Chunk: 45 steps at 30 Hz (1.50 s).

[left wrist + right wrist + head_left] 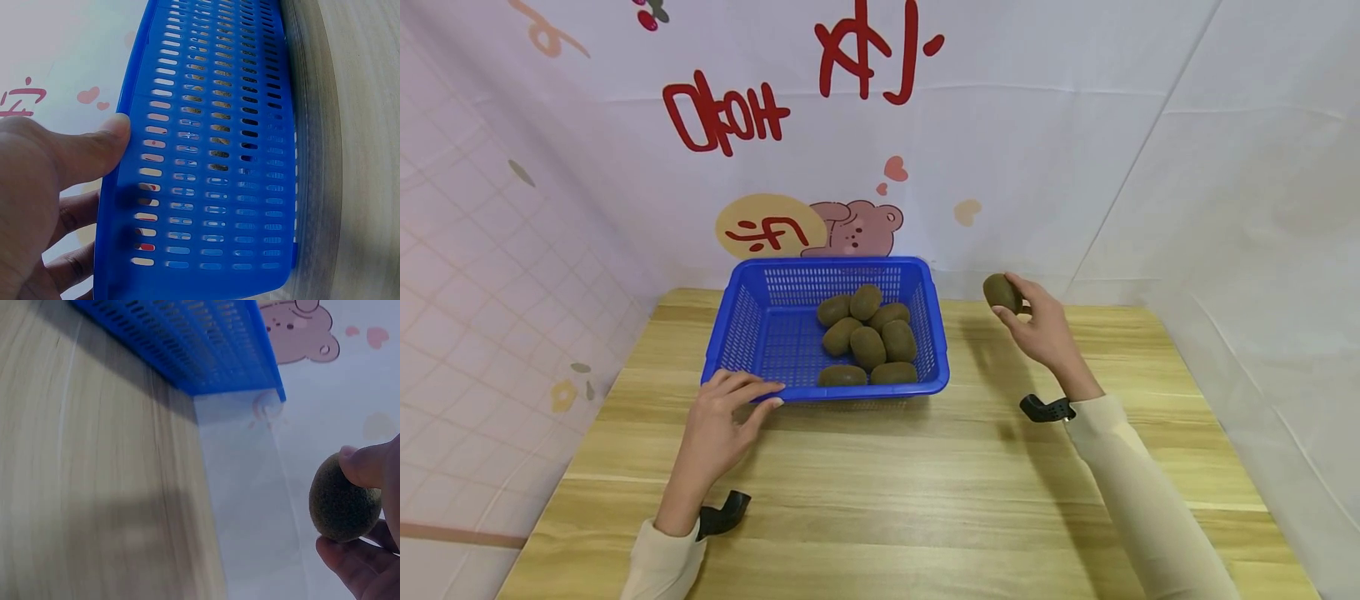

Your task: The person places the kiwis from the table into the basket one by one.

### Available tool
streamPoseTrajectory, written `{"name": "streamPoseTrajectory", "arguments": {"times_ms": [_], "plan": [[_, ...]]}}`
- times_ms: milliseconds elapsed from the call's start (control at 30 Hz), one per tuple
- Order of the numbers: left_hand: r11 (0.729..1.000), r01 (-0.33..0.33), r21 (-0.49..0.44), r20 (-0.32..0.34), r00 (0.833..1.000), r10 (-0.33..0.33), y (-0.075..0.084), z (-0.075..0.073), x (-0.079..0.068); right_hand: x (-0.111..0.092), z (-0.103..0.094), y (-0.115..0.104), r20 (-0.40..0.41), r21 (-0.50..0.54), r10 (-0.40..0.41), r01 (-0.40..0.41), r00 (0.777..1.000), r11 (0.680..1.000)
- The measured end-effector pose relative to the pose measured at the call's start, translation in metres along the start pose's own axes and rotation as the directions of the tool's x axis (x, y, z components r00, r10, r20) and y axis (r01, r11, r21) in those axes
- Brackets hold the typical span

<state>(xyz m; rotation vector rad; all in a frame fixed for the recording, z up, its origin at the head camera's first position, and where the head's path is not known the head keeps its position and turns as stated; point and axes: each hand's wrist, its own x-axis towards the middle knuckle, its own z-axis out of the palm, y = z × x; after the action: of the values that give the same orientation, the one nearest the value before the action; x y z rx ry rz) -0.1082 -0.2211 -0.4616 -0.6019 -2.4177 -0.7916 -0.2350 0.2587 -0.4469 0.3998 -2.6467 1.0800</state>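
A brown kiwifruit (1002,294) is held by my right hand (1047,335), up off the table and to the right of the blue plastic basket (939,346). The right wrist view shows the thumb on one side of the kiwifruit (342,503) and fingers on the other. Several more kiwifruits (868,347) lie in the basket, mostly in its right half. My left hand (718,429) grips the basket's near rim at the left corner. From the left wrist, its thumb (94,150) presses the outer side of the slotted wall, with the other fingers behind the rim.
The basket stands on a wood-grain table (895,492), toward its back edge. Behind rises a white printed cloth (1037,133) with red characters and a pink bear; similar cloth hangs at both sides. Black straps (724,514) are on both wrists.
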Motion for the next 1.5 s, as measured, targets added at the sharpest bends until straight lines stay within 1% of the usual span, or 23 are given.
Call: {"name": "streamPoseTrajectory", "arguments": {"times_ms": [200,500,733,967,1233,1500], "plan": [[1.0,-0.005,0.001,-0.004,1.0,0.005,-0.001,0.001,-0.001,0.002,0.003,-0.015,-0.013,-0.001,-0.06,0.06,0.998,0.998],[1.0,-0.006,-0.007,-0.001,1.0,0.006,0.0,0.001,0.0,0.011,0.006,-0.034,-0.006,0.021,-0.086,0.086,0.996,0.996],[1.0,-0.007,-0.004,-0.002,1.0,0.007,-0.001,0.002,-0.001,0.015,0.014,-0.049,0.008,0.057,-0.122,0.122,0.992,0.991],[1.0,0.0,0.002,0.005,1.0,0.0,-0.002,0.002,-0.001,0.021,0.019,-0.065,0.018,0.048,-0.15,0.149,0.989,0.988],[1.0,0.002,0.001,0.0,1.0,-0.002,-0.002,0.003,0.0,0.028,0.028,-0.085,0.063,0.099,-0.198,0.191,0.978,0.976],[1.0,0.003,0.003,0.001,1.0,-0.003,0.0,0.003,0.0,0.033,0.04,-0.101,0.101,0.119,-0.234,0.222,0.967,0.968]]}}
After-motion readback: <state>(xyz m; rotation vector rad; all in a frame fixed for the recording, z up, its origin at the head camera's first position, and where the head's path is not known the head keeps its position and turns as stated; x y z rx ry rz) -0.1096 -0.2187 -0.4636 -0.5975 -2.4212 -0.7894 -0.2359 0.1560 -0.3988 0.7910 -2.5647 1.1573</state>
